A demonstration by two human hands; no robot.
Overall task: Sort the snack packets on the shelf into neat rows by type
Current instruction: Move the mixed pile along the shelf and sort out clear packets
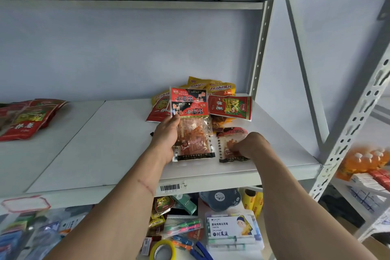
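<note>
My left hand (166, 139) grips a small stack of clear-windowed red and black snack packets (193, 126), holding them upright above the white shelf (105, 150). My right hand (248, 146) pinches another packet of the same kind (226, 148) that lies flat on the shelf just to the right. Behind them is a mixed heap: yellow packets (211, 86) at the back, and a red packet with a green picture (231, 107) on top. A separate pile of red packets with green pictures (29, 118) lies at the shelf's far left.
A perforated metal upright (260, 48) and a slanted brace (304, 63) bound the shelf on the right. The shelf below holds tape rolls (161, 249), pens, a labelled box (231, 228) and other clutter. Orange bottles (363, 160) stand on a neighbouring rack.
</note>
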